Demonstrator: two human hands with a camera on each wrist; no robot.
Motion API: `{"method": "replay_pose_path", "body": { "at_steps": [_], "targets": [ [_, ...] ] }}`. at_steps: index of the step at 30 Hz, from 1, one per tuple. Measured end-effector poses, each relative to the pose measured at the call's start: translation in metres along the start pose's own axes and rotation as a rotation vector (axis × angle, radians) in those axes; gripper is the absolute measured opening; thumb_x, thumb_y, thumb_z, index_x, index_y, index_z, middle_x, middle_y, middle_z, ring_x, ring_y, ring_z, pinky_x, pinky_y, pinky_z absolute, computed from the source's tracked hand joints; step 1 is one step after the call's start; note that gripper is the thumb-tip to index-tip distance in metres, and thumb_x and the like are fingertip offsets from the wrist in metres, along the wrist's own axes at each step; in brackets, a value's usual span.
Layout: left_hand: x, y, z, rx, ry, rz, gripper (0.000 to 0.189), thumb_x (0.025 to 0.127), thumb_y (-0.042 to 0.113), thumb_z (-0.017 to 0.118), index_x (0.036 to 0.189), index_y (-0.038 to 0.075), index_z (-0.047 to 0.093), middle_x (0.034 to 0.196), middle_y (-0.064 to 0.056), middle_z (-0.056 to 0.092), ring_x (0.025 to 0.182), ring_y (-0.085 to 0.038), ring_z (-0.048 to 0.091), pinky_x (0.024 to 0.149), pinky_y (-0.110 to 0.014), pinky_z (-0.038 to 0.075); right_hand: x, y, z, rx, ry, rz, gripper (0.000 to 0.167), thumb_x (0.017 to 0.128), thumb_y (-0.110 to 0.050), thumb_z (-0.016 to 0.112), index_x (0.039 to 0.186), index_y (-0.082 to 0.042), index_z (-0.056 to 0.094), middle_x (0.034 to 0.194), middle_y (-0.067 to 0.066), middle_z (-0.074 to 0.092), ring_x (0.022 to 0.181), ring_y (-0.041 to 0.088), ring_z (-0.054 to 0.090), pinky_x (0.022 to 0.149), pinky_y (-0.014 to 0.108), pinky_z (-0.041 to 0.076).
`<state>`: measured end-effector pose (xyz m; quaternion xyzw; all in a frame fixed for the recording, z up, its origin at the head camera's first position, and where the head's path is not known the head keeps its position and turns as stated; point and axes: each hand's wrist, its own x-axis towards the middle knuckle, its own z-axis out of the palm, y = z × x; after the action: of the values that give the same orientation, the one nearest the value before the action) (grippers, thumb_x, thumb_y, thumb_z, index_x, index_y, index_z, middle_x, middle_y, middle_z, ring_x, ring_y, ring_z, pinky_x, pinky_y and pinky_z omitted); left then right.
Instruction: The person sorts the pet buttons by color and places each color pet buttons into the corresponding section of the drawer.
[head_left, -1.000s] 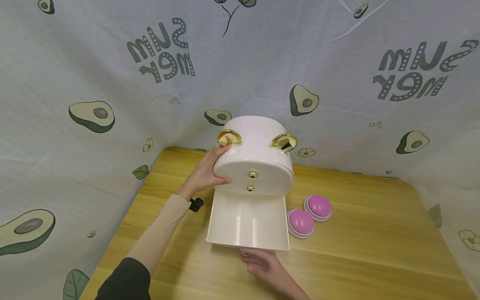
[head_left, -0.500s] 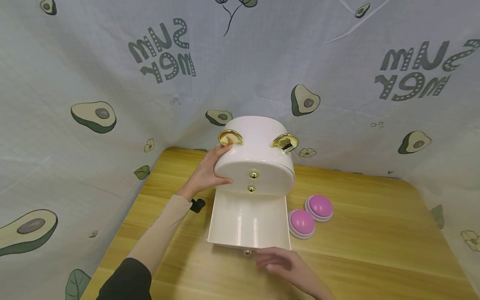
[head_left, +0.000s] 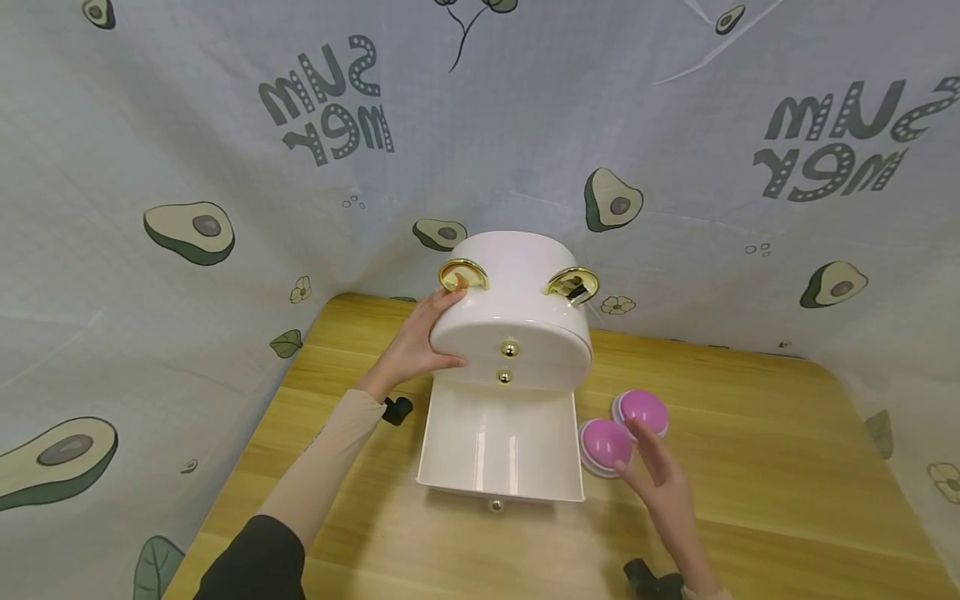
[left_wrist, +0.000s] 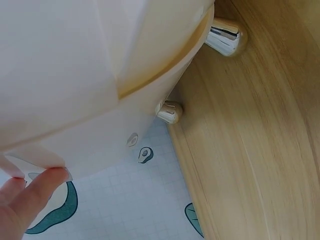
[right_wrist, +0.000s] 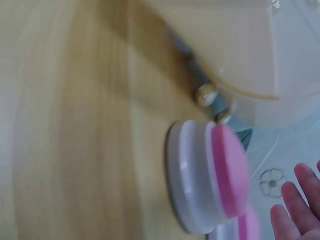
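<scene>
**Right hand [head_left: 663, 483] spread at two round white containers with domed pink tops [head_left: 604, 442]**

The containers sit close together on the wood-grain bench [head_left: 757, 467], just right of a pulled-out glossy white drawer [head_left: 498, 454] with a gold ball knob [head_left: 496, 505]. The right hand's thumb and fingers stand apart; whether they touch a container is unclear. The drawer juts from a rounded white cabinet [head_left: 514, 312] bearing gold ears [head_left: 464, 274]. The left hand [head_left: 411, 346] grips its left side, thumb on the front, fingers below one ear. Behind hangs a pale avocado-print cloth [head_left: 480, 125].
</scene>
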<state>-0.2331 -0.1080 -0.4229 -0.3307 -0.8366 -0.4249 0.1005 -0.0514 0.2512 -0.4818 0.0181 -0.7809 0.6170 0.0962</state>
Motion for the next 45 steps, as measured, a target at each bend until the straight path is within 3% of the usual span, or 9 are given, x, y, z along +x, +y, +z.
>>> {"method": "replay_pose_path", "body": {
  "at_steps": [9, 18, 21, 25, 28, 32, 35, 40, 45],
  "targets": [
    [0.000, -0.001, 0.001, -0.006, 0.002, -0.020, 0.100, 0.064, 0.025, 0.091, 0.146, 0.023, 0.033, 0.152, -0.013, 0.030, 0.131, -0.032, 0.034, 0.095, -0.055, 0.036, 0.003, 0.022, -0.003, -0.074, -0.020, 0.012, 0.070, 0.084, 0.007, 0.066, 0.145, 0.004, 0.031, 0.144, 0.026, 0.035, 0.126, -0.005, 0.032, 0.100, 0.009, 0.024],
    [-0.001, -0.001, 0.001, -0.011, 0.007, -0.031, 0.100, 0.064, 0.024, 0.091, 0.146, 0.023, 0.033, 0.152, -0.014, 0.028, 0.132, -0.034, 0.032, 0.096, -0.056, 0.036, 0.005, 0.033, -0.004, -0.087, -0.034, 0.040, 0.070, 0.084, 0.006, 0.067, 0.143, 0.008, 0.031, 0.144, 0.031, 0.032, 0.122, -0.007, 0.034, 0.098, 0.008, 0.026],
    [-0.002, 0.000, 0.001, -0.016, 0.007, -0.038, 0.100, 0.064, 0.024, 0.091, 0.146, 0.023, 0.034, 0.152, -0.014, 0.029, 0.133, -0.033, 0.031, 0.097, -0.056, 0.035, 0.007, 0.035, -0.005, -0.084, -0.052, 0.079, 0.071, 0.084, 0.004, 0.067, 0.144, 0.008, 0.028, 0.146, 0.031, 0.029, 0.131, 0.008, 0.034, 0.098, 0.008, 0.026],
    [-0.002, 0.000, 0.002, -0.016, 0.007, -0.036, 0.099, 0.065, 0.024, 0.090, 0.146, 0.022, 0.034, 0.152, -0.013, 0.029, 0.132, -0.033, 0.032, 0.097, -0.055, 0.034, 0.011, 0.038, -0.006, -0.064, -0.088, 0.138, 0.075, 0.086, 0.003, 0.066, 0.146, 0.009, 0.022, 0.148, 0.031, 0.023, 0.136, 0.041, 0.024, 0.098, 0.007, 0.026],
    [-0.002, 0.001, 0.002, -0.015, 0.006, -0.033, 0.099, 0.065, 0.024, 0.090, 0.146, 0.021, 0.034, 0.152, -0.013, 0.029, 0.132, -0.033, 0.032, 0.098, -0.055, 0.034, 0.014, 0.040, -0.007, -0.092, -0.101, 0.165, 0.079, 0.085, 0.000, 0.069, 0.147, 0.009, 0.021, 0.149, 0.031, 0.023, 0.134, 0.048, 0.021, 0.099, 0.009, 0.025],
    [-0.002, 0.001, 0.002, -0.009, 0.003, -0.035, 0.099, 0.065, 0.025, 0.090, 0.146, 0.021, 0.034, 0.153, -0.012, 0.028, 0.132, -0.033, 0.032, 0.098, -0.055, 0.034, 0.017, 0.041, -0.006, -0.161, -0.110, 0.167, 0.083, 0.081, -0.003, 0.074, 0.147, 0.007, 0.023, 0.148, 0.031, 0.025, 0.134, 0.048, 0.023, 0.110, 0.037, 0.024],
    [-0.002, 0.001, 0.002, 0.001, 0.003, -0.033, 0.099, 0.065, 0.025, 0.090, 0.146, 0.021, 0.033, 0.152, -0.012, 0.029, 0.132, -0.032, 0.032, 0.097, -0.054, 0.034, 0.018, 0.042, -0.004, -0.209, -0.110, 0.124, 0.086, 0.076, -0.003, 0.077, 0.145, 0.008, 0.026, 0.144, 0.034, 0.027, 0.132, 0.050, 0.025, 0.105, 0.060, 0.019],
    [-0.002, 0.001, 0.002, 0.000, 0.005, -0.034, 0.099, 0.065, 0.025, 0.090, 0.146, 0.022, 0.033, 0.152, -0.011, 0.031, 0.133, -0.032, 0.031, 0.098, -0.055, 0.034, 0.018, 0.047, 0.001, -0.294, -0.087, 0.045, 0.085, 0.071, 0.001, 0.079, 0.141, 0.010, 0.032, 0.137, 0.036, 0.033, 0.126, 0.050, 0.032, 0.100, 0.064, 0.021],
    [-0.002, 0.001, 0.002, -0.010, 0.003, -0.049, 0.099, 0.066, 0.024, 0.090, 0.146, 0.023, 0.033, 0.152, -0.009, 0.031, 0.137, -0.031, 0.027, 0.099, -0.056, 0.032, 0.019, 0.052, 0.002, -0.336, -0.065, 0.037, 0.084, 0.069, 0.000, 0.081, 0.139, 0.009, 0.035, 0.135, 0.035, 0.037, 0.123, 0.048, 0.036, 0.100, 0.062, 0.024]
  ]
}}
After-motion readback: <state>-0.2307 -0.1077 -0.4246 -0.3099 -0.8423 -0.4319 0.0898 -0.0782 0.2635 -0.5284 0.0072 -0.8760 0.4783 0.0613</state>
